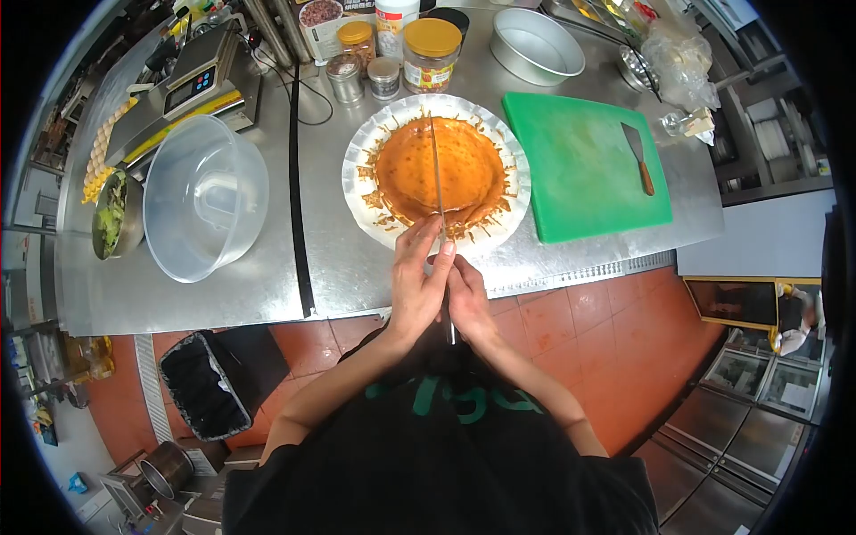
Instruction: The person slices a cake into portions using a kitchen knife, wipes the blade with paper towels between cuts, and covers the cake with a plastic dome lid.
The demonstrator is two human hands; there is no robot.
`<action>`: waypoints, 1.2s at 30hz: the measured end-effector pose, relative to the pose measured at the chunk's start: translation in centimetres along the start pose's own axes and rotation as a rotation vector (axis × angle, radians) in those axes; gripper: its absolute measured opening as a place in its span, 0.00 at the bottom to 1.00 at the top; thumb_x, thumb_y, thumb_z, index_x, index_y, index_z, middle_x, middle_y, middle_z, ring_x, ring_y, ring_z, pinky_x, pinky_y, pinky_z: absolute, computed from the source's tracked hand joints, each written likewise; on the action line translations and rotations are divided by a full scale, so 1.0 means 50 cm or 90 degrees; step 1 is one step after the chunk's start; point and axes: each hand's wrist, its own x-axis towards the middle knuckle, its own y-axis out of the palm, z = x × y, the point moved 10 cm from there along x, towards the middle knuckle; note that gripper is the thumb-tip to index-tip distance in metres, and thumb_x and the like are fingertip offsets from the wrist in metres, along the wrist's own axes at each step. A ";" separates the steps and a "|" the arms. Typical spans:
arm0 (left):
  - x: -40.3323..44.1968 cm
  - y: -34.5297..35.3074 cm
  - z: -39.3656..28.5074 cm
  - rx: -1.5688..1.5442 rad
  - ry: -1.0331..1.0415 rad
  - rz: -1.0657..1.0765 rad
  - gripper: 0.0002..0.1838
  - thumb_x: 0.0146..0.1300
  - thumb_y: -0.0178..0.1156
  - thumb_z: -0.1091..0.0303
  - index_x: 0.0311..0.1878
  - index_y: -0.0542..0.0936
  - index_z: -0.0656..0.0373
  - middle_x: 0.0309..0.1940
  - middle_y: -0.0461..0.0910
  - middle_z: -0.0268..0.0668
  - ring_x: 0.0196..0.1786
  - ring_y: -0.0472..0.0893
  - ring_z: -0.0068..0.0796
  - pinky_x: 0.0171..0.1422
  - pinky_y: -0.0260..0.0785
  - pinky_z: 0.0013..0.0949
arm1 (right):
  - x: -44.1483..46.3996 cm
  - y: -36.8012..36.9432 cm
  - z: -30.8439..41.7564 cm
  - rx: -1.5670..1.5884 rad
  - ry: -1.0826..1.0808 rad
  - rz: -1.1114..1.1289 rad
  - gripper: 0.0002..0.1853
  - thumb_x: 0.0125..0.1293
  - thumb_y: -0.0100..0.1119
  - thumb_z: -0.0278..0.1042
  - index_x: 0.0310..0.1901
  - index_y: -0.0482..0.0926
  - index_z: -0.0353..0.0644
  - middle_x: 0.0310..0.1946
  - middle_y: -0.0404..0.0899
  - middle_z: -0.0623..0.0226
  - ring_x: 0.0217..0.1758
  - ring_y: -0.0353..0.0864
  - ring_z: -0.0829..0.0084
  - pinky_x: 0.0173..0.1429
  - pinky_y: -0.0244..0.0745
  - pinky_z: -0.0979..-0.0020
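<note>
A round, browned cake [406,174] sits on spread white paper [364,192], with brown smears around its edge. Across its middle lies the long, thin blade of a knife [437,169], pointing away from me. My right hand [470,301] is closed around the knife's handle, whose end sticks out below. My left hand [417,278] grips the near end of the blade, its fingers stretched along one side and its thumb on the other. Both hands are close together at the near edge of the paper.
A green cutting board [580,169] bearing a spatula [638,160] lies to the right. Behind stand a round cake tin [538,49] and several jars [432,58]. A clear plastic tub [203,201], a metal bowl [129,218] and a scale [192,89] are at left.
</note>
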 end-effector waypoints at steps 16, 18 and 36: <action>0.004 0.016 -0.022 0.063 0.088 -0.043 0.24 0.63 0.60 0.61 0.59 0.74 0.62 0.54 0.71 0.46 0.57 0.66 0.41 0.60 0.63 0.38 | 0.014 -0.015 0.034 -0.030 -0.051 -0.011 0.21 0.74 0.38 0.44 0.47 0.69 0.29 0.19 0.71 0.64 0.15 0.69 0.77 0.18 0.63 0.75; 0.006 0.016 -0.017 0.065 0.078 -0.046 0.23 0.62 0.60 0.61 0.59 0.75 0.62 0.52 0.71 0.45 0.56 0.66 0.39 0.59 0.63 0.37 | 0.017 -0.017 0.030 -0.024 -0.045 -0.009 0.22 0.74 0.38 0.45 0.47 0.69 0.29 0.18 0.71 0.64 0.14 0.69 0.77 0.18 0.63 0.75; 0.017 0.017 -0.012 0.060 0.069 -0.047 0.25 0.61 0.62 0.57 0.57 0.76 0.63 0.47 0.73 0.45 0.53 0.68 0.40 0.57 0.63 0.38 | 0.027 -0.020 0.030 -0.030 -0.032 -0.004 0.19 0.74 0.38 0.43 0.42 0.69 0.31 0.16 0.70 0.65 0.13 0.69 0.76 0.17 0.64 0.74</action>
